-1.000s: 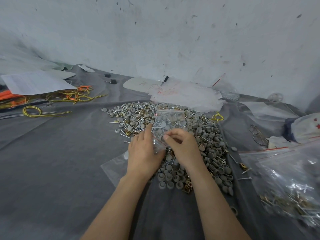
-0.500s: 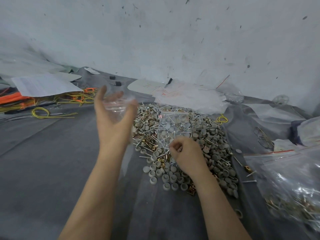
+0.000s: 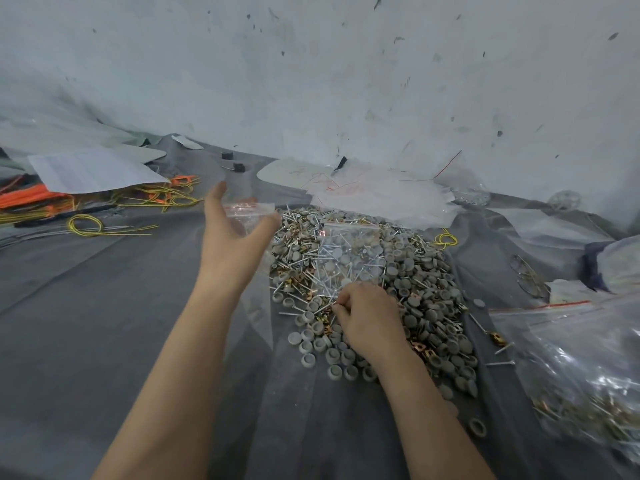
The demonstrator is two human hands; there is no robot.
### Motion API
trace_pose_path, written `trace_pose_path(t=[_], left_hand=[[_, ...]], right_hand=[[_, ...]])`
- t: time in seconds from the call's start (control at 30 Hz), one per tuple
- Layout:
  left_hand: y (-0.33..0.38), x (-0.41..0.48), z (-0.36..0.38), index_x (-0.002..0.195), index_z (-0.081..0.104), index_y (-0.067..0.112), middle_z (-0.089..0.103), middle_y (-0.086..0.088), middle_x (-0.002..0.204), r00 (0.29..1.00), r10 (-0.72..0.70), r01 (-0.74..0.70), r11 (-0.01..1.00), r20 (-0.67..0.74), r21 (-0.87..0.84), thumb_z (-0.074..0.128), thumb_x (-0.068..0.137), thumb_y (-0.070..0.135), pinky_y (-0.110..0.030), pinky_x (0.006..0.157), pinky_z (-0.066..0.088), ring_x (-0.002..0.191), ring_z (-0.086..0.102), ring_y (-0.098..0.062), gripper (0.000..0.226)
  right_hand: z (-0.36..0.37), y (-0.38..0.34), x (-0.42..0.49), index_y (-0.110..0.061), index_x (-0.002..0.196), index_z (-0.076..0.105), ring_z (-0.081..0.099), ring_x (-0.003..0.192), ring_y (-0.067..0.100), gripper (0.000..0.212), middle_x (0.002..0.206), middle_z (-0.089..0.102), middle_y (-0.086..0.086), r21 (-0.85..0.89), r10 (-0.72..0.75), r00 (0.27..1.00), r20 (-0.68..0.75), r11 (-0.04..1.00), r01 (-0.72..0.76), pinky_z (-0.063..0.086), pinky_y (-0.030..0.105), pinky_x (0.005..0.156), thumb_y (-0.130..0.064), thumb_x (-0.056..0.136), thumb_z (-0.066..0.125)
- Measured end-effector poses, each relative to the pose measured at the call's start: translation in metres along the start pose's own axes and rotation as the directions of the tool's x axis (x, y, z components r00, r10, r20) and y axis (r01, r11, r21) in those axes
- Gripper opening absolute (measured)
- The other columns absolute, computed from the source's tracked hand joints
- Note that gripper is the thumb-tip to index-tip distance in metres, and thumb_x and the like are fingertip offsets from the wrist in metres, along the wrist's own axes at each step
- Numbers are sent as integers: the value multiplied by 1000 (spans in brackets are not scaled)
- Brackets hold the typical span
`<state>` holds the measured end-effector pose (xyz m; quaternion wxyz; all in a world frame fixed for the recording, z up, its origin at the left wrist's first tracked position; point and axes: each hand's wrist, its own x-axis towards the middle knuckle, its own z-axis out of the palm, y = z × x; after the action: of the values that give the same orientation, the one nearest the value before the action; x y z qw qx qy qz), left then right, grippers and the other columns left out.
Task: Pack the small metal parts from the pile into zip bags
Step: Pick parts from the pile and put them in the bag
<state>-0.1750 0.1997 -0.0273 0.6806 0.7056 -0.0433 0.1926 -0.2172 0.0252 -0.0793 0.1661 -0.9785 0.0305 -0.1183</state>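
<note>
Left grip (image 3: 235, 237) holds a zip bag (image 3: 247, 212) aloft — right grip (image 3: 370, 320) pinches parts (image 3: 329, 306) atop the pile (image 3: 415, 271).

Makeshift workshop: hardware pile (image 3: 426, 271), wire offcuts (image 3: 162, 197)

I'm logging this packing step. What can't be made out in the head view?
All in the head view:
- Right hand: its own back hides whether the fingers pinch a part from the pile.
- Held bag in the left hand: clear and blurred, so open or sealed is unclear.
- Big bag: cut off by the right edge.
- Paper: print too small.
</note>
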Motion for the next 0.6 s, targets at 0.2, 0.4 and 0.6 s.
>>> trace_pose_path(t=[0.2,0.4,0.6], left_hand=[[-2,-1,0,149,20,17,50,-7,138,977,189,-215,829,102,516,69,79,17,-27,91,35,122,48,-24,85],[-31,-29,35,152,5,22,33,-7,149,919,-23,-291,637,394,714,68,77,45,-48,111,30,130,40,-30,101],[-40,-40,46,151,13,30,22,2,153,877,20,-381,637,480,670,62,72,65,-44,116,2,141,15,-19,99]], right_hand=[[-1,1,1,-19,109,58,58,101,20,16,105,64,-1,48,4,999,-40,999,-3,43,39,93,-18,96,49],[-8,11,4,-18,106,68,54,72,-3,22,99,60,-11,418,65,994,-90,908,-22,41,3,59,-10,97,49],[-17,14,8,-27,91,65,62,86,5,21,90,63,-14,657,102,994,-51,753,-44,42,7,67,-10,94,54]])
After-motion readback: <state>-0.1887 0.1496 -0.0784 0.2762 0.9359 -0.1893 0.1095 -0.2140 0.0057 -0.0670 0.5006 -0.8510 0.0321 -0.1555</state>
